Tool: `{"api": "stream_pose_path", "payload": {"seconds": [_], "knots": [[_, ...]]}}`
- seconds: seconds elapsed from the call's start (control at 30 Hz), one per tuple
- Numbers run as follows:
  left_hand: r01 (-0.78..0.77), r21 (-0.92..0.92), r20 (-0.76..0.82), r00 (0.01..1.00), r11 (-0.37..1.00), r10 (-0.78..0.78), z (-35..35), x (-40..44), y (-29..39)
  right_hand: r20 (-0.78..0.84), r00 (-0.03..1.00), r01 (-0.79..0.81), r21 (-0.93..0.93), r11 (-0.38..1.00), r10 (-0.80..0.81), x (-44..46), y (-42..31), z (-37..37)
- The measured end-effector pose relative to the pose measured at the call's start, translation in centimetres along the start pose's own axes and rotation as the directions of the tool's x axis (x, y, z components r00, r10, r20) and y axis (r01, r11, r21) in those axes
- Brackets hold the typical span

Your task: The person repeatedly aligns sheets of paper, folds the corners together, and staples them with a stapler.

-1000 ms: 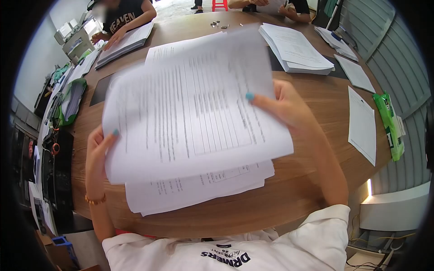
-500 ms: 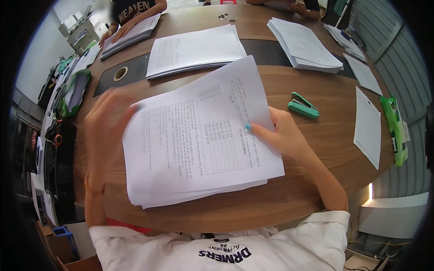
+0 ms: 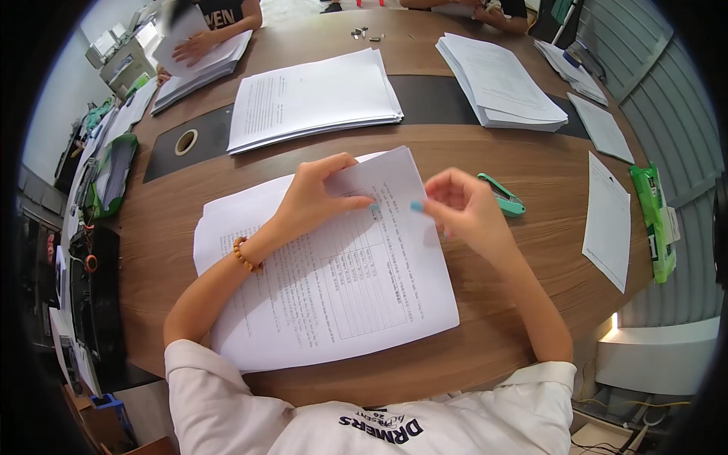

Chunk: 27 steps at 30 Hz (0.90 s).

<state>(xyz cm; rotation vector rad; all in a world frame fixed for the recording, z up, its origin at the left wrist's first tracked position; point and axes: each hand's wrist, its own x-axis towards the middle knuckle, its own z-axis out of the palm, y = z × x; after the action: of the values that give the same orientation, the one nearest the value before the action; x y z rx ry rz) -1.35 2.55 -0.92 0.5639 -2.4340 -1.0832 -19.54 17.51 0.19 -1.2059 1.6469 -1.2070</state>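
Observation:
A stack of printed sheets [image 3: 303,303], with text and a ruled table on top, lies at a slant before me. My left hand [image 3: 322,193] reaches across it and grips its upper edge, thumb on the top page and fingers over the far side. Beside the right edge of the sheets is my right hand [image 3: 469,208], fingers loosely curled and apart from the thumb, whose tip overlaps the paper's edge. Nothing shows in that hand. Just behind it a green stapler [image 3: 504,196] rests on the table, partly covered by the hand.
Two paper piles [image 3: 311,98] [image 3: 500,83] stand farther back on the wooden table [image 3: 163,250]. A tape roll [image 3: 186,142] sits at left. A single sheet [image 3: 607,224] and a green packet [image 3: 654,224] are at right. Across the table, another person's hand [image 3: 196,49] handles papers.
My left hand has swung in from the left to the sheets' upper edge. My right hand has loosened from the right edge. The stack has come lower and lies flatter.

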Motion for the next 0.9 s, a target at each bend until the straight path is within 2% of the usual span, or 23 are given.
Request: {"api": "stream_pose_path", "payload": {"seconds": [0.03,0.1,0.17,0.27,0.33,0.37,0.43,0.47,0.53,0.57,0.6,0.63,0.67,0.7,0.73,0.77,0.8,0.87,0.9], "knots": [[0.011,-0.024,-0.002,1.000,1.000,-0.011,0.1,0.0,0.0,0.001,1.000,-0.014,-0.005,1.000,0.014,0.9,-0.1,0.1],[0.028,-0.058,-0.004,1.000,0.998,-0.029,0.4,-0.2,-0.1,-0.119,0.991,0.067,0.014,0.998,-0.065,2.7,0.1,0.6],[0.041,-0.054,-0.016,0.999,0.998,-0.042,0.4,-0.2,-0.2,-0.116,0.987,0.116,0.015,0.993,-0.114,3.4,0.4,0.9],[0.027,-0.030,-0.011,1.000,0.999,-0.027,0.4,-0.4,-0.2,-0.177,0.976,0.119,-0.079,0.990,-0.131,3.2,0.4,1.4],[0.004,-0.024,-0.007,1.000,1.000,-0.004,0.4,-0.3,-0.1,-0.201,0.924,0.275,-0.241,0.931,-0.325,2.7,0.7,1.8],[-0.024,-0.008,-0.004,1.000,1.000,0.024,0.4,-0.3,0.0,-0.199,0.927,0.266,-0.243,0.933,-0.317,2.6,0.7,1.7],[-0.035,-0.006,-0.017,0.999,0.999,0.035,0.5,-0.4,0.2,-0.079,0.826,0.437,-0.537,0.722,-0.558,2.5,0.7,1.8],[-0.048,0.004,-0.034,0.998,0.999,0.048,0.5,-0.5,0.3,-0.078,0.830,0.434,-0.534,0.726,-0.553,2.4,0.7,2.0],[-0.031,0.006,-0.007,0.999,0.999,0.031,0.2,-0.3,0.8,-0.048,0.689,0.501,-0.689,0.524,-0.723,2.2,0.8,2.6],[-0.021,0.009,0.020,1.000,1.000,0.020,0.2,-0.3,0.9,-0.045,0.693,0.502,-0.686,0.526,-0.719,2.2,0.7,2.7],[-0.013,0.004,0.019,1.000,1.000,0.013,0.3,-0.4,0.8,-0.128,0.725,0.471,-0.625,0.622,-0.677,2.2,0.6,2.7],[-0.065,-0.001,-0.022,0.998,0.998,0.065,0.4,-0.4,0.6,-0.207,0.753,0.436,-0.554,0.709,-0.624,2.2,0.6,2.8],[-0.118,-0.003,-0.063,0.991,0.993,0.117,0.5,-0.4,0.5,-0.202,0.758,0.434,-0.554,0.711,-0.621,2.2,0.7,2.9],[-0.114,-0.006,-0.064,0.992,0.993,0.113,0.5,-0.4,0.5,-0.265,0.771,0.432,-0.451,0.781,-0.579,2.4,0.8,3.0],[-0.041,-0.035,-0.051,0.998,0.999,0.039,0.4,-0.5,0.6,-0.323,0.785,0.425,-0.339,0.839,-0.528,2.5,0.9,3.0],[0.032,-0.063,-0.034,0.999,0.998,-0.034,0.5,-0.5,0.6,-0.323,0.788,0.422,-0.338,0.841,-0.525,2.6,1.1,2.9],[0.034,-0.066,-0.030,0.999,0.997,-0.036,0.6,-0.5,0.5,-0.286,0.763,0.466,-0.378,0.800,-0.580,2.7,1.4,2.7],[-0.116,0.052,-0.094,0.988,0.992,0.120,0.7,-0.5,0.2,-0.249,0.736,0.506,-0.417,0.756,-0.630,2.5,1.7,2.4],[-0.116,0.051,-0.092,0.989,0.992,0.120,0.7,-0.5,0.1,-0.174,0.659,0.564,-0.530,0.633,-0.732,2.4,1.6,2.3]]}}
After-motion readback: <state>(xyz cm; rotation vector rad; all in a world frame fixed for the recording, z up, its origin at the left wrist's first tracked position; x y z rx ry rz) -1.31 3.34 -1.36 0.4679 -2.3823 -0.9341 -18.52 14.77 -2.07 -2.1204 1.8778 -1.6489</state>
